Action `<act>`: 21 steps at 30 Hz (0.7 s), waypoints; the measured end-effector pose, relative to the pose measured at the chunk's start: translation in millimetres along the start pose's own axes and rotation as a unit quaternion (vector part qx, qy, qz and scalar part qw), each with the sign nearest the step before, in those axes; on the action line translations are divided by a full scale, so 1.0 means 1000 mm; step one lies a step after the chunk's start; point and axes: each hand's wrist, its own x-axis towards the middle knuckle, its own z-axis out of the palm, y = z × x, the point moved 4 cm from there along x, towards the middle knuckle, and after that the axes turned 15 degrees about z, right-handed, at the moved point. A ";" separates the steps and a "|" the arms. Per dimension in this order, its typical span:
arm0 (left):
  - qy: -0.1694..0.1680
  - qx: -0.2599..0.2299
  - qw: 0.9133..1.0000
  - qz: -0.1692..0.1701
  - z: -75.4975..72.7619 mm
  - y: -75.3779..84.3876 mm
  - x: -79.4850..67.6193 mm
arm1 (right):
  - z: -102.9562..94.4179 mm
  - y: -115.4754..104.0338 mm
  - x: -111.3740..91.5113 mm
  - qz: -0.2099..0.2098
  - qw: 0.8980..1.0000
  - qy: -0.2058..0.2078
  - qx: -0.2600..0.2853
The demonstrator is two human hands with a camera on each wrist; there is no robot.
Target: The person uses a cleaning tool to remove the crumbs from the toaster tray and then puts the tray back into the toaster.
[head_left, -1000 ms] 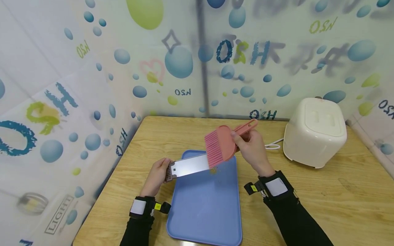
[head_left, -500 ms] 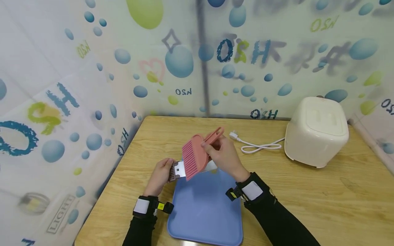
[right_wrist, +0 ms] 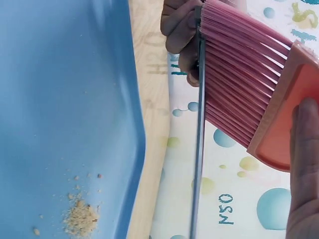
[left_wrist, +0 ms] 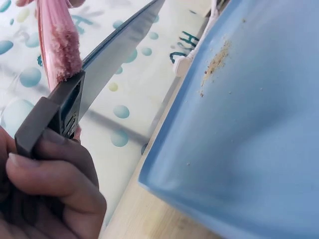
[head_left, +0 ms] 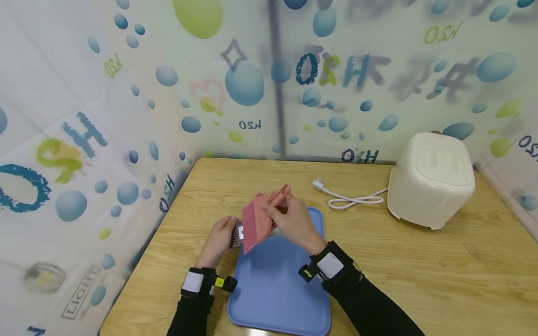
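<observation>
My left hand (head_left: 216, 240) grips the grey handle end of a flat metal crumb tray (left_wrist: 119, 52), held above the blue tray (head_left: 279, 294). My right hand (head_left: 296, 224) holds a pink brush (head_left: 257, 221) by its handle, thumb along the brush's flat back. In the right wrist view, the pink bristles (right_wrist: 244, 74) press against the crumb tray's face near its handle end. From the head view, brush and right hand hide most of the metal plate. A small heap of tan crumbs (left_wrist: 218, 59) lies on the blue tray, with specks scattered around it.
A cream toaster (head_left: 433, 182) stands at the back right of the wooden table (head_left: 420, 280). Its white cord and plug (head_left: 353, 201) lie looped to its left. Patterned curtains (head_left: 201, 70) hang behind and on the left.
My right hand has swept the brush leftward along the metal crumb tray, from its far end to near the handle. The left hand has stayed almost still.
</observation>
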 end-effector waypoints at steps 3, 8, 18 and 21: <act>-0.006 -0.003 1.000 -0.011 0.000 0.006 -0.001 | -0.001 0.004 0.000 0.007 1.000 0.000 0.002; -0.004 0.003 1.000 -0.011 0.001 0.012 -0.002 | -0.005 0.008 0.000 0.010 1.000 0.006 -0.006; 0.008 0.016 1.000 0.001 0.000 0.004 -0.001 | -0.014 0.013 -0.001 0.013 1.000 0.011 -0.004; 0.009 0.017 1.000 -0.003 0.000 0.003 -0.001 | -0.018 0.013 -0.002 0.008 1.000 0.020 -0.011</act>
